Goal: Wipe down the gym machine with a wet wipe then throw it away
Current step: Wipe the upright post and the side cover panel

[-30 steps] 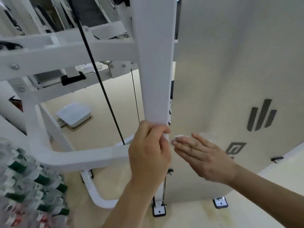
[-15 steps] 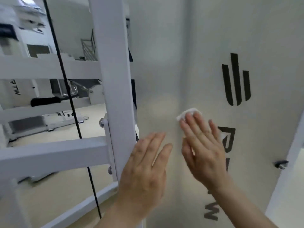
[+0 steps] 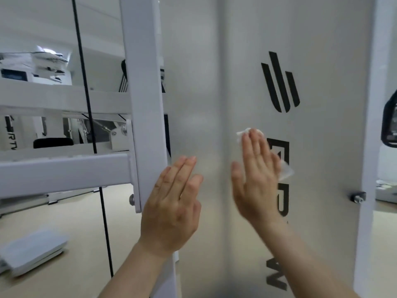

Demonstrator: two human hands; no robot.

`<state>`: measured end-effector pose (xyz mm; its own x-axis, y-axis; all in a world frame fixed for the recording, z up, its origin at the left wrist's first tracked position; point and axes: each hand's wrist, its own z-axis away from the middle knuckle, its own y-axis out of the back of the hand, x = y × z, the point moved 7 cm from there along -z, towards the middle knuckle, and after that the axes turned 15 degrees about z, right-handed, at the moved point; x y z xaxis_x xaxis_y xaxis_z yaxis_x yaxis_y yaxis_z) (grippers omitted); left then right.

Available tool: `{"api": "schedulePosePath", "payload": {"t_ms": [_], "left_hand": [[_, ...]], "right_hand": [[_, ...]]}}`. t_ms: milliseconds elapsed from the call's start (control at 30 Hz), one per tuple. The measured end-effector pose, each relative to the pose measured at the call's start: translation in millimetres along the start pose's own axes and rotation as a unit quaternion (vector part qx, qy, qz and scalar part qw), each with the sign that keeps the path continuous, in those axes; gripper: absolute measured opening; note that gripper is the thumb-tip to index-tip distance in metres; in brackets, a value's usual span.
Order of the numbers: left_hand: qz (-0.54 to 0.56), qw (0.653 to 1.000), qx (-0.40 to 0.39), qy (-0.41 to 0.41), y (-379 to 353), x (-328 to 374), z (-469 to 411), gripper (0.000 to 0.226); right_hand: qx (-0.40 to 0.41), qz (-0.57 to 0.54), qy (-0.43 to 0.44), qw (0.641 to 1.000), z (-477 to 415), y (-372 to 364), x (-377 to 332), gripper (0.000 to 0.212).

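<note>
Panel [image 3: 204,82]: grey upright shroud of the gym machine, creased down its middle.
Logo [image 3: 279,82]: three slanted black bars, high on the panel.
Lettering [image 3: 277,276]: black, running vertically below the logo. It is partly covered, and only a "W" at the bottom reads clearly.
Wipe [image 3: 242,133]: white, flat on the panel over the lettering, with its edges showing past the fingertips and the little-finger side.
Right hand [image 3: 255,179]: fingers straight and together, pressing the wipe.
Left hand [image 3: 171,203]: fingers straight and nearly together, apparently resting on the panel beside the post [image 3: 144,82].
Cable [image 3: 86,82]: black, left of the post.
Far machine, left: the letters "RT" [image 3: 9,134] show.
</note>
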<state>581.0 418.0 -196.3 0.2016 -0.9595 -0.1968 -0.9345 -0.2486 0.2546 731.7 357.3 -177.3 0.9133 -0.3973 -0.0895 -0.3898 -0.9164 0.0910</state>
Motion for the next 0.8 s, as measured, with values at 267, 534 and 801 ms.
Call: {"api": "schedulePosePath", "payload": {"t_ms": [267, 534, 801], "left_hand": [[0.022, 0.999, -0.003, 0.042, 2, -1, 7, 0.041], [0.077, 0.992, 0.034, 0.091, 5, 2, 11, 0.050], [-0.066, 0.992, -0.067, 0.090, -12, 2, 20, 0.054]], "right_hand": [[-0.065, 0.103, 0.188, 0.975, 17, -15, 1, 0.059], [-0.066, 0.023, 0.209, 0.975, 55, -15, -84, 0.059], [-0.069, 0.026, -0.074, 0.995, 17, -13, 26, 0.063]]}}
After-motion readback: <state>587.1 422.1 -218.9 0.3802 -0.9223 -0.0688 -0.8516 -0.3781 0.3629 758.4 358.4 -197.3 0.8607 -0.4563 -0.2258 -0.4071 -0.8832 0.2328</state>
